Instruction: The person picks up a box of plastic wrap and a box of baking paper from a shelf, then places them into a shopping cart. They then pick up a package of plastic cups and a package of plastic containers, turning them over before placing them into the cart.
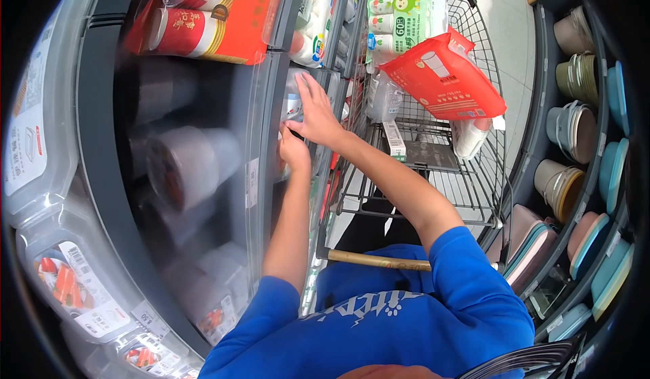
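Both hands reach into the left shelf at the top centre. My left hand (294, 150) has its fingers curled at a clear plastic package (292, 103) in the shelf; what it grips is too small to make out. Just beyond it, my right hand (318, 111) lies against the same package with its fingers stretched out. A dark thin thing shows between the two hands.
A wire shopping cart (497, 176) stands to the right, holding a red package (443, 74), a green and white tissue pack (406, 23) and a small box (394, 140). Plastic containers (193, 162) fill the left shelf. Buckets (572, 132) and basins (613, 169) line the right shelf.
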A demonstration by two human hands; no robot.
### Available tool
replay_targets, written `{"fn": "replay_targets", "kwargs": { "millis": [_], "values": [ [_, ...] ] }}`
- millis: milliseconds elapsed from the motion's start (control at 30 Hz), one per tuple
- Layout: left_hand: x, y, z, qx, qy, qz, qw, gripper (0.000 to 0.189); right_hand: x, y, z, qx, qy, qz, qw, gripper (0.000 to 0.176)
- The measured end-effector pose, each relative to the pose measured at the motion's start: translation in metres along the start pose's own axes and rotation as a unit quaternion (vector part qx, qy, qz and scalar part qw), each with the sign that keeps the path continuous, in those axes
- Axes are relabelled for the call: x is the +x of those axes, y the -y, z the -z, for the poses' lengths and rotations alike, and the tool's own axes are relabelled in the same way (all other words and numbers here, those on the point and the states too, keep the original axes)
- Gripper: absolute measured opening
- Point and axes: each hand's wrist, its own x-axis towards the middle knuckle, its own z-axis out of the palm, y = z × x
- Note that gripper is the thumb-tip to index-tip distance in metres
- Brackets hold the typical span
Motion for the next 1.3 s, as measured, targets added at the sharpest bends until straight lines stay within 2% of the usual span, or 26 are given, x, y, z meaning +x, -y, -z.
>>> {"fn": "replay_targets", "kwargs": {
  "millis": [67,100,167,267,367,433,567,700,800,867,900,933,967,1000,1033,1067,1133,1200,1267,1300],
  "values": [
    [0.011,0.001,0.007,0.087,0.028,0.014,0.996,0.055,0.013,-0.003,-0.001,-0.02,-0.008,0.026,0.999,0.106],
    [0.014,0.0,0.005,0.057,-0.006,0.036,0.998,0.059,0.016,-0.008,-0.002,-0.041,0.017,0.024,0.999,0.104],
    [0.017,-0.002,0.0,0.075,-0.072,-0.004,0.995,0.06,0.024,-0.015,-0.002,-0.082,0.064,0.023,0.994,0.1],
    [0.011,-0.028,0.004,0.063,-0.044,-0.03,0.997,0.059,0.031,-0.018,-0.008,-0.086,0.065,0.022,0.994,0.095],
    [0.043,-0.021,-0.005,0.029,-0.014,-0.056,0.998,0.057,0.041,-0.022,-0.011,-0.079,0.067,-0.008,0.995,0.09],
    [0.072,-0.006,-0.01,-0.011,0.007,-0.079,0.997,0.057,0.048,-0.012,-0.002,-0.09,0.112,-0.056,0.988,0.09],
    [0.068,-0.017,-0.013,-0.01,-0.002,-0.095,0.995,0.058,0.05,0.015,0.007,-0.136,0.149,-0.137,0.97,0.091],
    [0.064,-0.014,-0.009,-0.025,0.048,-0.072,0.996,0.061,0.045,0.024,0.013,-0.118,0.167,-0.182,0.962,0.091],
    [0.05,-0.016,-0.003,0.011,0.067,-0.064,0.996,0.063,0.015,-0.003,0.024,-0.028,0.128,-0.091,0.987,0.083],
    [0.008,-0.041,0.015,0.098,0.069,-0.057,0.991,0.068,-0.038,0.005,0.089,0.054,0.064,-0.007,0.996,0.068],
    [-0.021,-0.061,0.026,0.148,0.07,-0.055,0.985,0.073,-0.066,0.031,0.141,0.083,0.097,-0.091,0.988,0.057],
    [-0.033,-0.058,0.033,0.242,0.06,-0.024,0.968,0.078,-0.096,0.038,0.184,0.033,0.064,-0.062,0.996,0.049],
    [-0.035,-0.028,0.037,0.2,0.028,-0.128,0.971,0.076,-0.13,0.036,0.224,-0.032,0.027,-0.079,0.996,0.041],
    [-0.048,-0.018,0.048,0.161,0.046,-0.193,0.967,0.078,-0.166,0.035,0.259,-0.085,-0.04,-0.07,0.993,0.037],
    [-0.064,-0.008,0.062,0.14,0.065,-0.25,0.956,0.075,-0.207,0.029,0.296,-0.134,-0.084,-0.097,0.983,0.039],
    [-0.082,0.002,0.076,0.157,0.109,-0.256,0.948,0.074,-0.249,0.018,0.331,-0.27,-0.125,-0.111,0.948,0.041],
    [-0.111,0.023,0.1,0.208,0.191,-0.26,0.923,0.072,-0.324,0.018,0.389,-0.374,-0.164,-0.21,0.889,0.044],
    [-0.136,0.041,0.117,0.264,0.248,-0.243,0.9,0.07,-0.383,0.03,0.42,-0.401,-0.136,-0.356,0.833,0.041],
    [-0.158,0.051,0.128,0.309,0.286,-0.213,0.882,0.07,-0.444,0.004,0.427,-0.333,-0.098,-0.413,0.842,0.04],
    [-0.159,0.053,0.129,0.308,0.303,-0.192,0.881,0.068,-0.46,-0.001,0.413,-0.279,-0.131,-0.42,0.853,0.045]
  ]
}}
